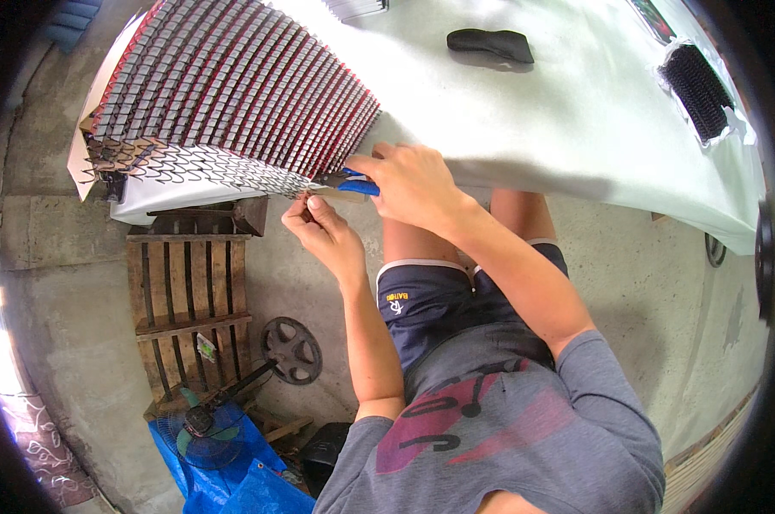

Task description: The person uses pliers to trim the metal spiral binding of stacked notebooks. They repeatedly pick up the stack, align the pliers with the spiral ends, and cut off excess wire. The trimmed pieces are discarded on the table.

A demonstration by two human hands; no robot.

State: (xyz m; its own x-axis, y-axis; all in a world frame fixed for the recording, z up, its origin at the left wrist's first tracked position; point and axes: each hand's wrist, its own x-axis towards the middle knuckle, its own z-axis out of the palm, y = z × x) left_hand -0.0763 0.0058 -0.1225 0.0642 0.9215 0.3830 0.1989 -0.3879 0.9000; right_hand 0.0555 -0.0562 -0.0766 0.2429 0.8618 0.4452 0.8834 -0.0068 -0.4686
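Right hand [411, 180] closed around blue-handled pliers [350, 182], tip at near edge of big sheet of red-grey metal clips [233, 86] on white table [576, 111]. Left hand [323, 230] just below, fingers pinching small piece; piece too small to tell. Wooden pallet [190, 291] on floor, left.

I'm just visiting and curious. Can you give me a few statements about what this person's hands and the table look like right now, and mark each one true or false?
1. The right hand holds blue-handled pliers. True.
2. The left hand rests flat on the wooden pallet. False: it is raised, fingers pinched near the plier tips.
3. The mat of grey and red links hangs over the table edge. True.
4. A fan stands on the table. False: it lies on the floor by a blue tarp.
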